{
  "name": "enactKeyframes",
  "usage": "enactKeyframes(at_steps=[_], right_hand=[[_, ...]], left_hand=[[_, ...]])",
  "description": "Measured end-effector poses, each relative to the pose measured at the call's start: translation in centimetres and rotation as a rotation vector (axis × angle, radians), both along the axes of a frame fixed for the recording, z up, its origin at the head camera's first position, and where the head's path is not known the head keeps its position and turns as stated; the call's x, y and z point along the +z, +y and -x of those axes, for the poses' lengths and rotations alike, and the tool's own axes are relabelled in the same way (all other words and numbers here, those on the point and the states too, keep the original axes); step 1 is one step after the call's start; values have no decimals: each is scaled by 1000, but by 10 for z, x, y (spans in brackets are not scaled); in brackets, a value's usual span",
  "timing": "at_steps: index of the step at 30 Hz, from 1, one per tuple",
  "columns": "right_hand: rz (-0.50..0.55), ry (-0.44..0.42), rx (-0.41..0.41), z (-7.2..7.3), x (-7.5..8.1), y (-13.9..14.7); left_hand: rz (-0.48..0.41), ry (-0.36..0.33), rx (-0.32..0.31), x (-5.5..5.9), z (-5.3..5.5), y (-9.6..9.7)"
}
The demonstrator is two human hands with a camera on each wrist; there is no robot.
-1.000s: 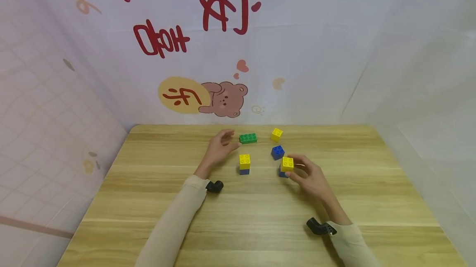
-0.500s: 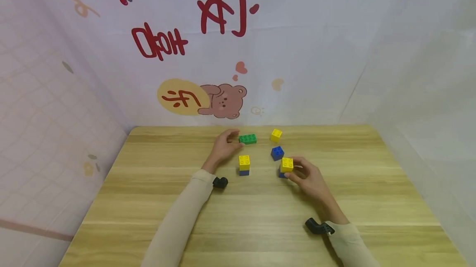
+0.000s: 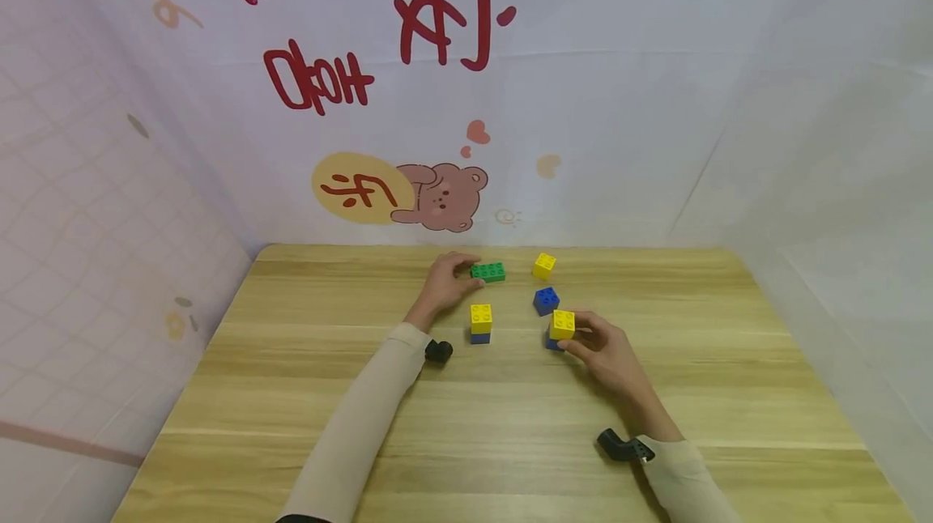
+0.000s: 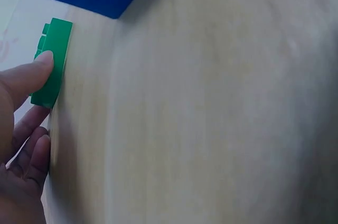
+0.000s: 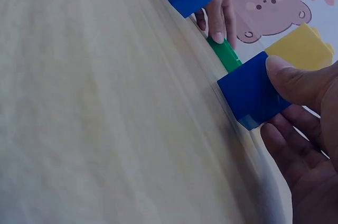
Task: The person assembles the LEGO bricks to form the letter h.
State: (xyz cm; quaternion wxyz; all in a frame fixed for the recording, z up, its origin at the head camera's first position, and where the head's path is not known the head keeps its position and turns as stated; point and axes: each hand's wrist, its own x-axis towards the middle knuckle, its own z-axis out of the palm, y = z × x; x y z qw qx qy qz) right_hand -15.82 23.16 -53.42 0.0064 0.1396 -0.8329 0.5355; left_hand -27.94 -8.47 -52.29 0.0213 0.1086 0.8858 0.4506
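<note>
My left hand is at the green toy brick, a flat one with two rows of studs. In the left wrist view the thumb lies on the near side of the green brick and the index finger goes behind it. My right hand grips a two-brick stack, a yellow brick on a blue one. The right wrist view shows the thumb against the blue brick near the seam, with fingers on its far side. Between the hands stands another stack, yellow brick over blue brick.
A single blue brick sits just behind the right-hand stack, and a single yellow brick lies farther back. The wooden table meets a white printed backdrop at its far edge.
My left hand has moved right from beside the green brick until thumb and finger reach around its left end. The right hand keeps hold of its stack in almost the same spot.
</note>
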Motion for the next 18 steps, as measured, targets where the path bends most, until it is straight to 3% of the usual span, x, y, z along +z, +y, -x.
enactKeyframes(at_steps=[8,18], right_hand=[[14,-7,6,-2,-1,-12],[-20,-16,-8,-5,-1,-23]], left_hand=[[31,41,16,1,0,1],[-8,6,42,-3,-6,0]])
